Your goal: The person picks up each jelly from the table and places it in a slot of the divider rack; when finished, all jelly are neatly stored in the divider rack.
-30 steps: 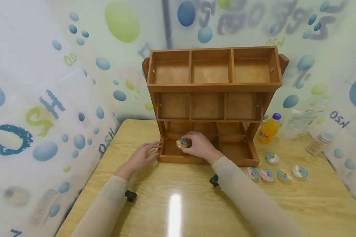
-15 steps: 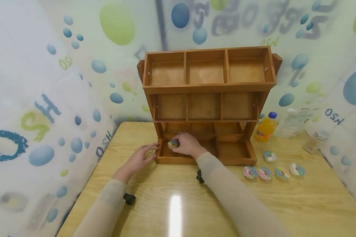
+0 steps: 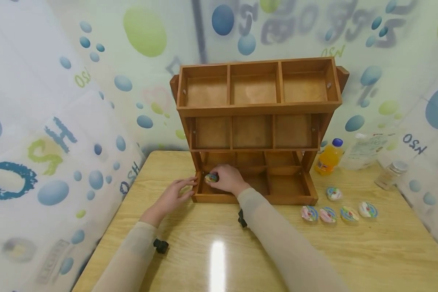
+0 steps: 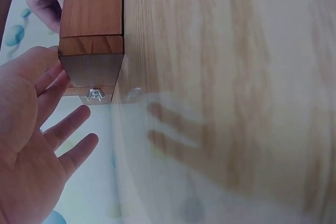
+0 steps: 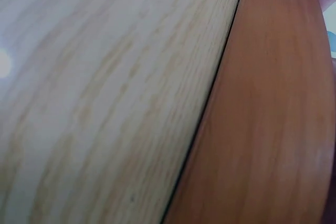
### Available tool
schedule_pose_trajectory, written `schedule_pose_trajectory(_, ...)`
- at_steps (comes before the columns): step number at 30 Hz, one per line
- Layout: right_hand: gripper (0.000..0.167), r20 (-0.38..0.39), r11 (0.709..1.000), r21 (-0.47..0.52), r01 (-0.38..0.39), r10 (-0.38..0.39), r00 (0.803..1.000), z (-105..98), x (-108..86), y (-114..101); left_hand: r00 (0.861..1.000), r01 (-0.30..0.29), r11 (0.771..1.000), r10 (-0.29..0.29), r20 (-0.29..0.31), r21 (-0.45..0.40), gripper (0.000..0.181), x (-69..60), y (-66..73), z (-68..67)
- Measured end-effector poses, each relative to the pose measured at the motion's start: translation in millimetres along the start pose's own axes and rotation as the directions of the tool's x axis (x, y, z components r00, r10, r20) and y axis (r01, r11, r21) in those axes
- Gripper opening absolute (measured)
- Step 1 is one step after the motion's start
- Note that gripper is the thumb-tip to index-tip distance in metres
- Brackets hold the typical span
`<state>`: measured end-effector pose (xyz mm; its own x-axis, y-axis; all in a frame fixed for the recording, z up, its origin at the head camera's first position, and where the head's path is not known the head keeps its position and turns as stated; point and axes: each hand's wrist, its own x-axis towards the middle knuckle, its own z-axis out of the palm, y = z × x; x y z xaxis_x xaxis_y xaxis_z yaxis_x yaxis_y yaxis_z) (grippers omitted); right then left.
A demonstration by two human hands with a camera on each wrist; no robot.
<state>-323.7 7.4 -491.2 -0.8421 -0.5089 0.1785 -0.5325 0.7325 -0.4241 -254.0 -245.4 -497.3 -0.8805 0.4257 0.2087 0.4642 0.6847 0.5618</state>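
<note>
In the head view the right hand [image 3: 228,179] pinches a small round cup with a colourful lid [image 3: 211,178] over the bottom-left compartment of a brown wooden rack [image 3: 255,199]. Spread fingers of the left hand [image 3: 171,199] touch the rack's lower left side. The left wrist view shows that left hand [image 4: 37,140] with its fingertips at the rack's end [image 4: 93,11], beside a metal wing nut [image 4: 95,94]. Only the rack's front board [image 5: 262,108] and a sliver of a hand at the top right corner appear in the right wrist view.
Several lidded cups, among them a pink one [image 3: 309,213] and a white one [image 3: 333,193], lie right of the rack on the wooden table [image 3: 190,251]. Behind them stand an orange drink bottle [image 3: 329,157], a clear bag [image 3: 366,151] and a jar [image 3: 391,175].
With the cup in its fingers, the right hand has moved left and slightly down within the bottom-left compartment. The left hand stays at the rack's side. The head view has shifted slightly.
</note>
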Motion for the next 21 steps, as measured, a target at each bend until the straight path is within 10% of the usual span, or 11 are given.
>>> schedule_pose_trajectory(21,0.044,-0.064,0.995,-0.088,0.035,-0.041,0.997,-34.9,-42.7,5.2,1.0,-0.001,1.0,0.001,-0.015,-0.007,0.034,0.5,-0.8,2.0)
